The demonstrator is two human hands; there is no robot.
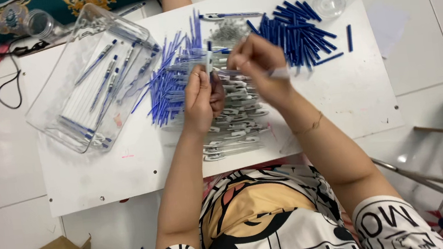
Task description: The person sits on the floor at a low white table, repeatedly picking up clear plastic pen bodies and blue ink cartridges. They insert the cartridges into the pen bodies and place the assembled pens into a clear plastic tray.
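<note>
Frame centre: left hand grips a clear pen barrel upright, steadying it; right hand pinches closed at its top. Blue refills piled beside, blue caps upper right, finished pens in clear tray left.

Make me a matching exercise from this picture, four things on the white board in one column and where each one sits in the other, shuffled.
Things:
1. clear plastic tray
2. dark blue caps
3. blue refills
4. clear pen barrel

Places:
A. heap at the far right of the board
B. pinched between left hand and right hand
C. board's left edge, holding finished pens
D. loose pile just right of the tray

Pairs: 1-C, 2-A, 3-D, 4-B
</note>
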